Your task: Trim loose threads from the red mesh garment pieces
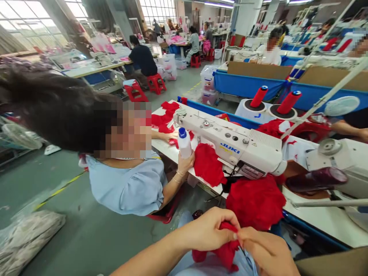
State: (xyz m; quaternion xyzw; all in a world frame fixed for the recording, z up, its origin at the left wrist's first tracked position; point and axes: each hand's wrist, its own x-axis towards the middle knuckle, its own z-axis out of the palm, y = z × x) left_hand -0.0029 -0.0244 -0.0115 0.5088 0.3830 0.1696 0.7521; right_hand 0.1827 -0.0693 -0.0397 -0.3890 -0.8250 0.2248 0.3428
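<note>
My left hand and my right hand meet at the bottom of the view, both pinching a small piece of red fabric over my lap. Just beyond them a heap of red fabric hangs off the front edge of the white sewing table. A white Juki sewing machine stands on that table. A co-worker in a light blue top sits to the left, one hand around a white bottle with a blue cap, the other hand flat on the table.
Two red thread cones stand on white holders behind the machine. More red pieces lie on the table. A dark maroon bottle lies at the right. Red stools, plastic bins and other seated workers fill the background. A fabric bundle lies on the floor.
</note>
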